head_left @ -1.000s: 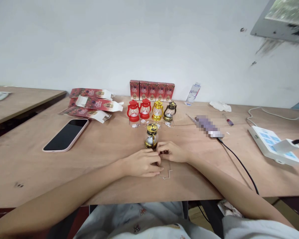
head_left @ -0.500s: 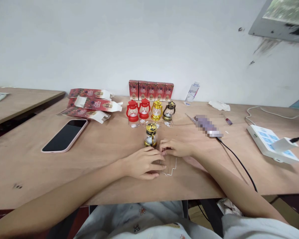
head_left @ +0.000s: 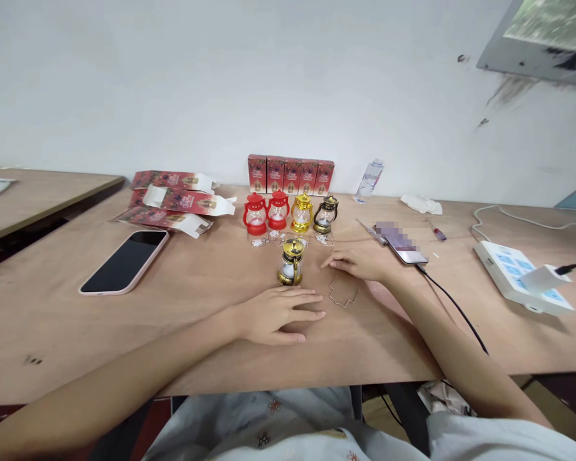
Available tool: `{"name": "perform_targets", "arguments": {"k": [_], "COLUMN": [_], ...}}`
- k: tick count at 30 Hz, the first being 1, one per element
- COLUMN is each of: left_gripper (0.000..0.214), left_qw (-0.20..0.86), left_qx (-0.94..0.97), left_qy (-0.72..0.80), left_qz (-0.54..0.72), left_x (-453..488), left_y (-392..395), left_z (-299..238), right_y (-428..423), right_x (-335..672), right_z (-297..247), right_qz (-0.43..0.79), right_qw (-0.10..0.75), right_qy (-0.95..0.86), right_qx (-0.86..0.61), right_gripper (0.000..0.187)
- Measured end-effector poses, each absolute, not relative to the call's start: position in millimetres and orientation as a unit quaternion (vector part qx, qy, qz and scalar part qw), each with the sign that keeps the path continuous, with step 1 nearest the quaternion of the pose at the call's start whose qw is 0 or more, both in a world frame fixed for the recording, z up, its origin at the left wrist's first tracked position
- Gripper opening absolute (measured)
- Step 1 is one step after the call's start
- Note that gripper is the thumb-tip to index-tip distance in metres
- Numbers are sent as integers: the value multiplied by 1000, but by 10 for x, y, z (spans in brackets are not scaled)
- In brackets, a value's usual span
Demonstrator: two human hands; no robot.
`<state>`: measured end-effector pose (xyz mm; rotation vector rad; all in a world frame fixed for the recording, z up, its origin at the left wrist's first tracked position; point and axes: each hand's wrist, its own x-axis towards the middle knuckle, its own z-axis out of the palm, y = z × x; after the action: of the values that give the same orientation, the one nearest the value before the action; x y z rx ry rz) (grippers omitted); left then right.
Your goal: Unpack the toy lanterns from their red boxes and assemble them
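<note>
My left hand [head_left: 276, 315] lies on the tabletop with its fingers spread, just in front of a dark gold toy lantern [head_left: 290, 264]. That lantern stands upright. To its right is my right hand [head_left: 358, 264], fingers stretched leftward over the wood. A thin bent wire [head_left: 344, 303] lies just below the right hand, one end close to its fingers; I see no clear grip on it. Behind stand two red lanterns [head_left: 256, 215], a bright gold lantern [head_left: 301, 214] and a dark bronze lantern [head_left: 324, 215]. Several small white pieces [head_left: 324, 239] lie in front of that row.
Red boxes [head_left: 292, 175] stand against the wall; opened boxes [head_left: 180, 200] lie left. A phone [head_left: 125, 262] is at left. Rightward are a cabled phone [head_left: 403, 244], a bottle [head_left: 369, 180], tissue [head_left: 421, 204], screwdriver [head_left: 440, 234] and a power strip [head_left: 504, 266].
My right hand has moved right and away from my left hand. The bent wire has shifted right and farther back. My left hand has stayed nearly in place.
</note>
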<state>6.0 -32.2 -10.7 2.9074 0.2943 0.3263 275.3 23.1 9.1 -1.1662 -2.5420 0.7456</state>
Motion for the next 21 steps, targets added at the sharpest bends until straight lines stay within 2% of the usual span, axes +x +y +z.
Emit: {"name": "perform_targets", "arguments": {"k": [5, 13, 17, 21], "left_gripper": [64, 65, 66, 66], "left_qw": [133, 139, 145, 151], "left_qx": [983, 983, 982, 980], "left_qy": [93, 100, 103, 101], "left_qz": [86, 71, 70, 76], "left_x": [51, 50, 59, 60], "left_y": [-350, -361, -355, -353], "left_z": [-115, -115, -115, -117], "right_y": [158, 55, 80, 112], "right_x": [2733, 2652, 2670, 2691], "right_z": [160, 302, 322, 308], "right_qz": [222, 93, 130, 159], "right_qw": [86, -8, -45, -12], "right_qy": [-861, -850, -827, -814], "right_qx": [-448, -518, -544, -559], "right_gripper": [45, 37, 34, 22]}}
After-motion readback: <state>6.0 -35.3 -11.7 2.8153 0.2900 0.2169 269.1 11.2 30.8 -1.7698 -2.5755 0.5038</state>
